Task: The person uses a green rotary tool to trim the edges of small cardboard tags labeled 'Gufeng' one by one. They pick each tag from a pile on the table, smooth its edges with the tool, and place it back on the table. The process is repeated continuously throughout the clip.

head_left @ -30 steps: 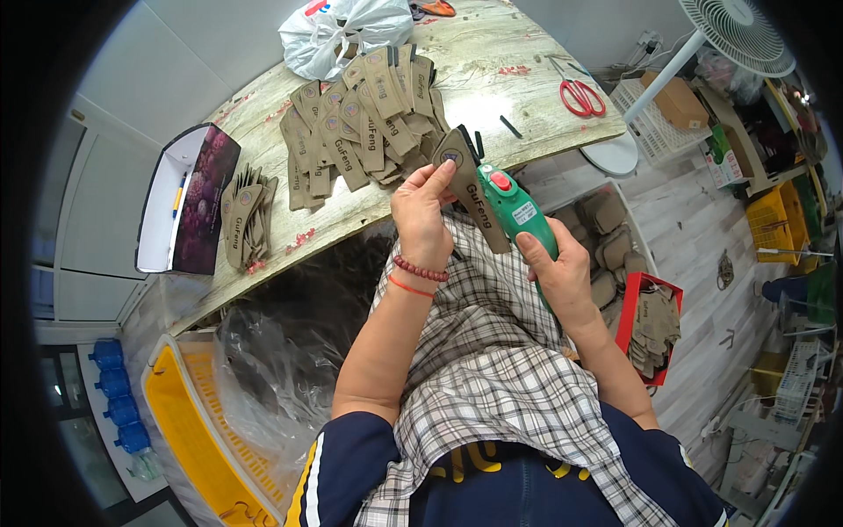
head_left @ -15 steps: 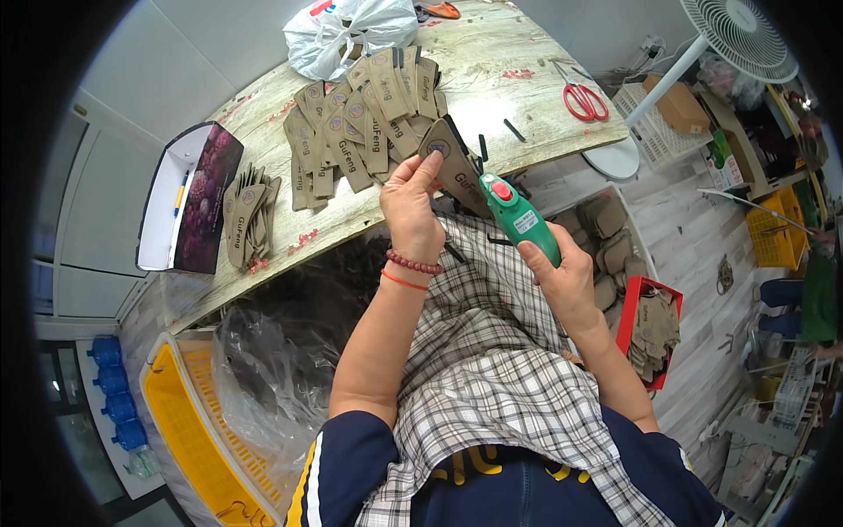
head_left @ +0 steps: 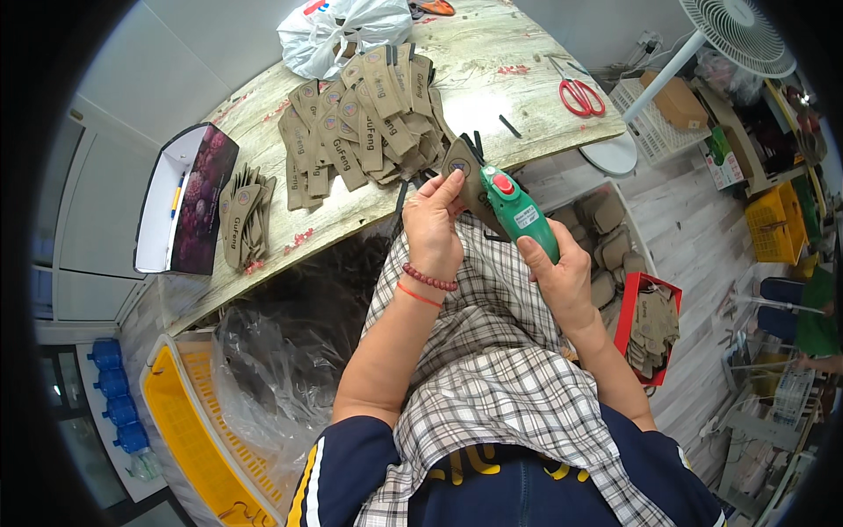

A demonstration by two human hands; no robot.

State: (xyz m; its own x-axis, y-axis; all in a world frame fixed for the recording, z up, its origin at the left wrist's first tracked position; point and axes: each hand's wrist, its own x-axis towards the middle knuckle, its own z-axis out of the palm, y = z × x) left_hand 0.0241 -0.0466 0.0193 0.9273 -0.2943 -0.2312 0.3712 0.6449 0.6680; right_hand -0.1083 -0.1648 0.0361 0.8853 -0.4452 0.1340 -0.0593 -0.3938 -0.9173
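My left hand (head_left: pixel 434 220) pinches a khaki fabric tab (head_left: pixel 463 164) with a round emblem and dark lettering, thumb lying over its face. My right hand (head_left: pixel 564 274) is wrapped round a green handheld electric cutter (head_left: pixel 520 213) with a red button. The cutter's head lies against the tab's right side and hides part of it; its blade cannot be made out. Beyond my left hand, a heap of similar khaki tabs (head_left: pixel 338 145) is spread on the wooden-patterned table (head_left: pixel 474 83). A smaller stack of tabs (head_left: pixel 246 220) lies at the left.
Red-handled scissors (head_left: pixel 580 97) and a black strip (head_left: pixel 510 126) lie on the table. A flower-patterned box (head_left: pixel 198 202) stands left, a white plastic bag (head_left: pixel 342 35) behind. A red box of tabs (head_left: pixel 625 329) is at my right, a yellow crate (head_left: pixel 189 422) lower left, a fan (head_left: pixel 738 35) far right.
My left hand has moved right and a little nearer, bringing the tab closer along the cutter's head, which covers more of it. My right hand has barely moved.
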